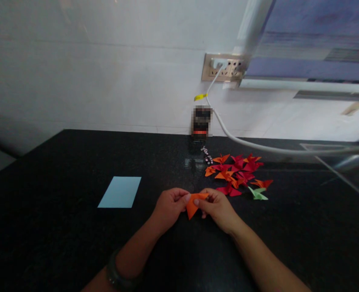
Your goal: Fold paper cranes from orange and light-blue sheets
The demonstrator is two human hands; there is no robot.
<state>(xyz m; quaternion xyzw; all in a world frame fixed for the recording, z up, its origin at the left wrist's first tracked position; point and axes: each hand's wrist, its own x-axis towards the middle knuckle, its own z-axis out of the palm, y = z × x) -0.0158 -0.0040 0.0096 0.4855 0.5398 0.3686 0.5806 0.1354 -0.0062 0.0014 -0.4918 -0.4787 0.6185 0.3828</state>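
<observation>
A folded orange paper triangle (193, 207) is pinched between both of my hands just above the black countertop (45, 227). My left hand (169, 205) grips its left upper corner with thumb and fingers closed. My right hand (217, 207) pinches the right upper edge. The triangle's point hangs down between them. Just beyond my right hand lies a heap of folded paper pieces (236, 172) in orange and red, with one green folded piece (257, 194) at its near right edge.
A flat light-blue paper sheet (120, 192) lies to the left of my hands. At the back stand a small dark object (201, 123) against the white wall, a wall socket (223, 67) and a white cable (258, 147) running right. A sink edge (328, 147) shows at the far right.
</observation>
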